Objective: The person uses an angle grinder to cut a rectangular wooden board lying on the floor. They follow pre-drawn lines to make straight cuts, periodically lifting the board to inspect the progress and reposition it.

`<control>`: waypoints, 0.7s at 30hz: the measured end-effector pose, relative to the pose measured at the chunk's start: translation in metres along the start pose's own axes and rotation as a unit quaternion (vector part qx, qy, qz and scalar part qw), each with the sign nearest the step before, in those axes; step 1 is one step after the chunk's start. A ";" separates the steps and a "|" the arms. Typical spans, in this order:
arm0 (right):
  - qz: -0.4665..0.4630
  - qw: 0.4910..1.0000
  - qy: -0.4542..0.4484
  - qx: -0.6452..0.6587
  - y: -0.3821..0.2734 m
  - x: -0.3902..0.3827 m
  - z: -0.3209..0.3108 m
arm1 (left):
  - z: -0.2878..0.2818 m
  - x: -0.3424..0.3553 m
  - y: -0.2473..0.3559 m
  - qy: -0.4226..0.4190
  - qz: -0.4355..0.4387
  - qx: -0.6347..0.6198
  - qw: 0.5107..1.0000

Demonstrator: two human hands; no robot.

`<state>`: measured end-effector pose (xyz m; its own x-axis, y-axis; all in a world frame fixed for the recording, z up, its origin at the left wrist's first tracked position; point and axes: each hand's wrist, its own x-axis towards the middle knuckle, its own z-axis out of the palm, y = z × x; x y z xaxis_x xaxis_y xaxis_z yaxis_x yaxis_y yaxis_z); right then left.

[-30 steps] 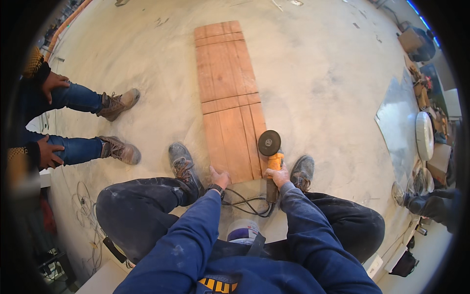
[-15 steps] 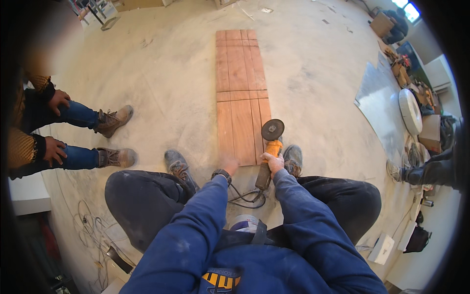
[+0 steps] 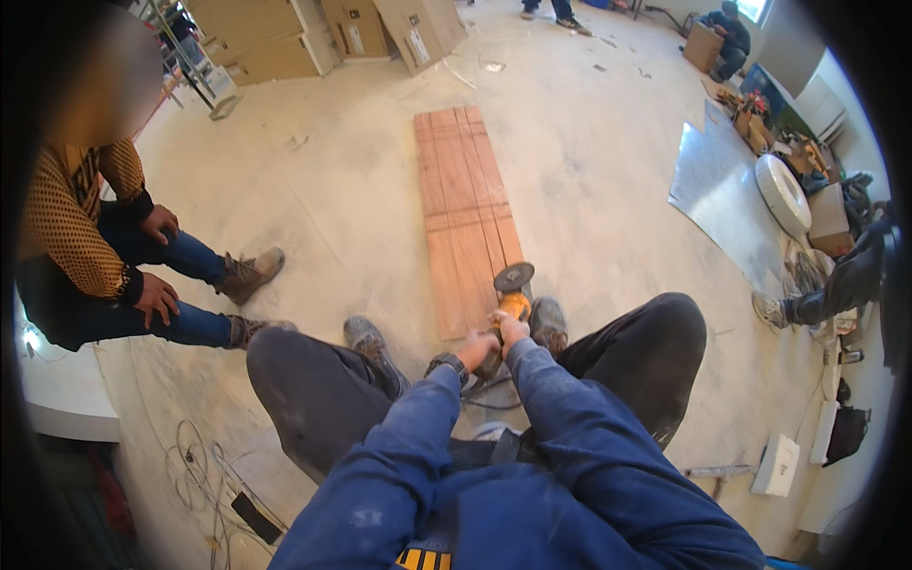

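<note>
An orange and dark angle grinder [image 3: 516,304] with a round grey disc [image 3: 514,276] at its head is held between my knees. My right hand [image 3: 514,330] wraps round its body just behind the orange part. My left hand [image 3: 474,351], a dark watch on the wrist, closes on the grinder's rear body from the left; some of its fingers are blurred. Beneath and beyond the disc, a long reddish-brown wooden board [image 3: 465,214] lies on the floor, marked with dark lengthwise and crosswise lines. The disc overlaps the board's near right edge in view; contact cannot be judged.
A seated person [image 3: 90,204] rests both hands on their legs at left. Cardboard boxes [image 3: 256,43] stand at the back. A shiny metal sheet [image 3: 717,185] and a white coil [image 3: 783,195] lie at right, near another person's leg [image 3: 826,290]. Loose cables [image 3: 195,465] trail at lower left.
My left hand has moved from the board's near end onto the grinder. The grinder has shifted slightly left and nearer, its disc now appearing flatter. The view has tilted up, showing more boxes.
</note>
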<state>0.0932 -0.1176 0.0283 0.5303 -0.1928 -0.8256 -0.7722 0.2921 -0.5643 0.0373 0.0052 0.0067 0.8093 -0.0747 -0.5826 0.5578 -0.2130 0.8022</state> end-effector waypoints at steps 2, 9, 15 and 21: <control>0.044 0.999 -0.011 0.021 0.002 0.009 0.004 | 0.000 -0.016 0.016 -0.023 -0.063 -0.010 0.998; 0.028 0.998 -0.041 -0.030 0.039 0.024 0.035 | -0.013 -0.039 0.007 0.030 -0.061 0.148 0.987; 0.118 0.982 -0.143 -0.032 0.046 0.041 0.047 | -0.006 -0.043 0.003 0.097 -0.088 0.214 0.968; 0.050 0.980 -0.110 -0.159 0.050 0.043 0.054 | -0.005 -0.030 -0.002 0.110 -0.065 0.212 0.969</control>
<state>0.0959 -0.0605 -0.0351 0.4825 0.0393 -0.8750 -0.8753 -0.0148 -0.4834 0.0123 0.0127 0.0233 0.7829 0.1794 -0.5957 0.5698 -0.5912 0.5707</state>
